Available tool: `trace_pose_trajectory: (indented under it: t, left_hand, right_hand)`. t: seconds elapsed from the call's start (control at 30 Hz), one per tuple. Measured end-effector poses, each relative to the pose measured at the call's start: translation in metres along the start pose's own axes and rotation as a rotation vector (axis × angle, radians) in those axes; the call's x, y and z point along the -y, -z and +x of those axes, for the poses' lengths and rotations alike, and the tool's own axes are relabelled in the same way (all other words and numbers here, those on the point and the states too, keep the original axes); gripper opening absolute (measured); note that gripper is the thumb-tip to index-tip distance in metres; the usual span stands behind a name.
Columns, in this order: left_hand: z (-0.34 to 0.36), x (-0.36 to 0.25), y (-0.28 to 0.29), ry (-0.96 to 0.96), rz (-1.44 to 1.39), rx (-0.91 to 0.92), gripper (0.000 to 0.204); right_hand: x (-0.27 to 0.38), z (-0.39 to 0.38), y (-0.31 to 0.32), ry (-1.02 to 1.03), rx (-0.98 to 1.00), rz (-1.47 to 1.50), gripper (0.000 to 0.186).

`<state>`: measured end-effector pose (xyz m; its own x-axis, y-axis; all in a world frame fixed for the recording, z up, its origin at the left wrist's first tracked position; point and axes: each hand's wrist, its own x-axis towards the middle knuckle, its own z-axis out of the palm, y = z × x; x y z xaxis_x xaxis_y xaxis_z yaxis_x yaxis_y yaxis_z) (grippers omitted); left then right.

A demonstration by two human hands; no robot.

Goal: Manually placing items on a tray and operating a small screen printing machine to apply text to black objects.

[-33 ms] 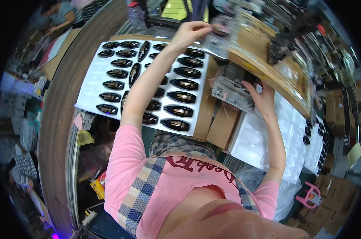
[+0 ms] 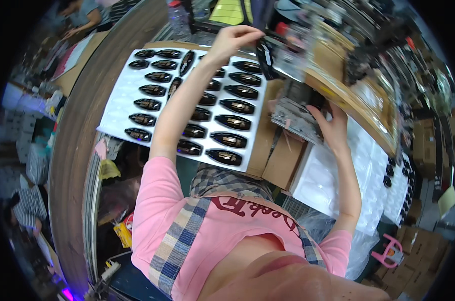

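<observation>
My left hand (image 2: 232,44) is raised over the far edge of a white moulded tray (image 2: 112,108), thumb and fingers pinched together. From its fingertips hangs a glossy black pointed-oval piece (image 2: 265,59) with a pale marking. More pieces like it, such as this black oval piece (image 2: 225,156), lie in rows in the tray. My right hand (image 2: 333,125) rests at a grey metal fixture (image 2: 295,118), thumb spread away from the fingers. A dark shape shows beside the thumb. The fingertips are partly hidden beneath a tilted wooden frame (image 2: 348,105).
A brown cardboard box (image 2: 283,160) stands below the fixture. White trays (image 2: 328,185) lie to the right, near a pink stool (image 2: 386,251). A clear bottle with a red cap (image 2: 179,20) stands at the far side. Another person (image 2: 84,15) sits beyond the wooden board (image 2: 69,165).
The black oval piece at my left fingertips now shows clearly, apart from the blurred frame edge. The frame sits slightly farther right in view. My right hand stays at the fixture.
</observation>
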<state>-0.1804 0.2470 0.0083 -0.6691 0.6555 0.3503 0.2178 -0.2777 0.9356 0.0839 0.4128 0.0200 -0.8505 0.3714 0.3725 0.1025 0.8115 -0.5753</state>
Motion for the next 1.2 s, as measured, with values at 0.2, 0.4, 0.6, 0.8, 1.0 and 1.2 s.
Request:
trace_pose_trajectory:
  t: [0.2,0.4,0.6,0.8,1.0,1.2]
  left_hand:
    - [-0.070,-0.001,0.200,0.194,0.443,-0.362,0.030]
    - [-0.126,0.028,0.342,0.415,0.631,-0.655,0.032]
    - [-0.135,0.059,0.395,0.677,0.870,-0.794,0.036]
    - [-0.129,0.059,0.388,0.943,1.163,-0.745,0.045]
    - [-0.096,0.066,0.340,0.620,1.369,-1.053,0.045]
    - [-0.030,0.003,0.071,-0.334,0.702,-0.085,0.027]
  right_hand:
    - [-0.037,-0.041,0.042,-0.028,-0.099,-0.205,0.038]
    - [-0.227,-0.103,0.172,-0.176,-0.237,-0.584,0.043]
    - [-0.310,-0.167,0.232,-0.868,-0.133,-0.735,0.058]
    - [-0.291,-0.187,0.242,-0.965,-0.082,-0.874,0.059]
    - [-0.307,-0.230,0.260,-0.610,-0.260,-0.635,0.040]
    - [-0.153,-0.140,0.159,-0.525,-0.472,0.011,0.039]
